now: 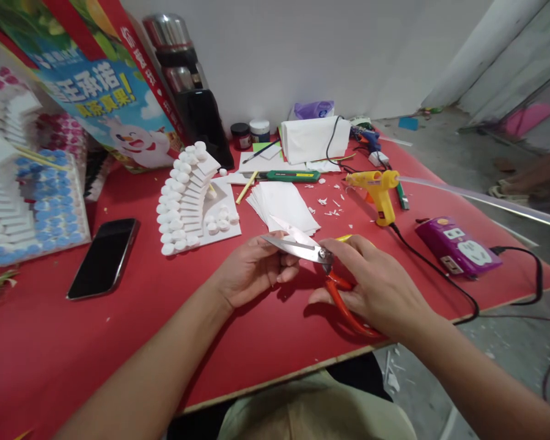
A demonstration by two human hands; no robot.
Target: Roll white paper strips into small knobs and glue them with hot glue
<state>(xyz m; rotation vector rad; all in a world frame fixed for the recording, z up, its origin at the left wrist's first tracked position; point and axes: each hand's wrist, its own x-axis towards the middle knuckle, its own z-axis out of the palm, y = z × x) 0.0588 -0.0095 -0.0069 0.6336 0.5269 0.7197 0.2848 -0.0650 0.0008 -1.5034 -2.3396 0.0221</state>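
Note:
My right hand (pixel 376 281) is wrapped round the red-handled scissors (pixel 297 249), whose blades stand apart and point left. My left hand (pixel 252 269) is curled just under the blade tips; anything pinched in its fingers is too hidden to make out. A yellow stick (pixel 343 238) shows behind my right fingers; I cannot tell if they touch it. Beyond the blades lies a fanned stack of white sheets (pixel 279 205). Left of it stands a white model (pixel 187 208), with stepped slabs and rows of small round white pieces on a board.
A yellow glue gun (pixel 378 189) and purple power strip (pixel 458 247) with black cords lie right. A green utility knife (pixel 293 176) rests behind the sheets. At left are a phone (pixel 103 256), a blue-and-white model (pixel 50 201) and a printed bag (pixel 105 91).

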